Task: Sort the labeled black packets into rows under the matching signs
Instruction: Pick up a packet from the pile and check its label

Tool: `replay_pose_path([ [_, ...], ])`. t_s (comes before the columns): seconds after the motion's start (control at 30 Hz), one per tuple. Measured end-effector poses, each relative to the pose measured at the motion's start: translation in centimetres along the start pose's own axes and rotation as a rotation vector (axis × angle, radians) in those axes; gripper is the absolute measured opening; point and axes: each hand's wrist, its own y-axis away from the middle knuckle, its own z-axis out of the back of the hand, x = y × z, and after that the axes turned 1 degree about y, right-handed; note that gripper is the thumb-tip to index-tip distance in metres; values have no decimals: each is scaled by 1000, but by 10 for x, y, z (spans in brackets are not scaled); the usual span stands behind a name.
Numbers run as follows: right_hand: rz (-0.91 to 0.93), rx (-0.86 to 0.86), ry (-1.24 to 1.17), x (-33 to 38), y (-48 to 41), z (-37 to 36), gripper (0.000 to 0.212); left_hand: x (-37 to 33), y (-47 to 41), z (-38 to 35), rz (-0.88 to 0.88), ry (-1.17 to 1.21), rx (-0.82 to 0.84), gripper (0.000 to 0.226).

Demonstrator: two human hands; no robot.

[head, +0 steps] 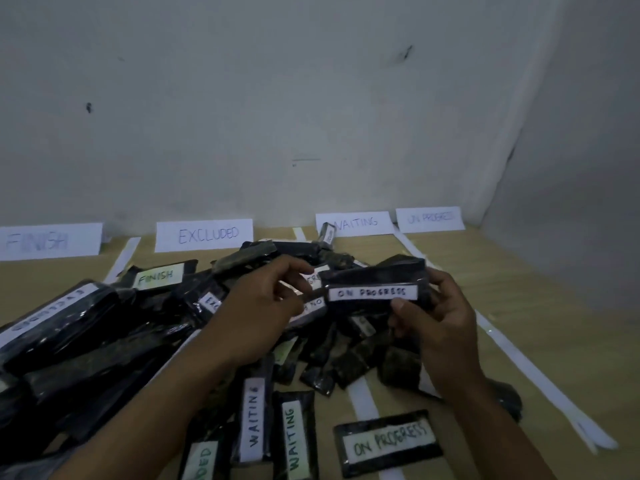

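1. Table (519, 289), tan top, divided into lanes by white strips (540, 379). Four signs stood along the wall across mid-frame: FINISH sign (48, 241), EXCLUDED sign (204, 235), WAITING sign (356, 223), ON PROGRESS sign (429, 219).
2. Pile (138, 323) of black packets filled left and centre, jumbled, labels facing every way. Most of the sorting looked undone.
3. Bottom centre: two WAITING packets (254, 420) lay side by side, long axes pointing up-frame. Just right of them, one ON PROGRESS packet (388, 443) lay crosswise. Possibly the start of rows; judged early.
4. Right hand (436, 327), centre right, pinched the right end of the held packet, thumb in front.
5. Left hand (263, 313), centre, fingers curled near that packet's left end; whether it gripped anything could not be told.
6. Held packet (372, 289), labelled ON PROGRESS, was raised over the pile, long axis left-to-right, label upright toward the camera.
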Motion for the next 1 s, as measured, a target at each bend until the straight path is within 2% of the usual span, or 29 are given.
replay_pose_path([
  [0.2,-73,-193,146,-3,-86,68,29,0,-66,-21,-215,-315,14,26],
  [0.33,-137,-216,339,-29,-142,95,31,7,-113,-43,-313,-555,122,18],
  [0.47,-221,-230,393,-58,-200,112,31,25,-146,-59,-312,-720,238,18],
  [0.57,-273,-272,421,-77,-239,120,30,43,-154,-64,-300,-741,278,16],
  [0.67,-326,-268,499,-97,-269,129,27,56,-153,-68,-338,-736,241,16],
  [0.77,-376,-277,593,-115,-290,135,34,57,-151,-69,-342,-714,225,21],
  [1.0,-378,-253,918,-132,-307,137,40,63,-153,-69,-293,-658,217,19],
])
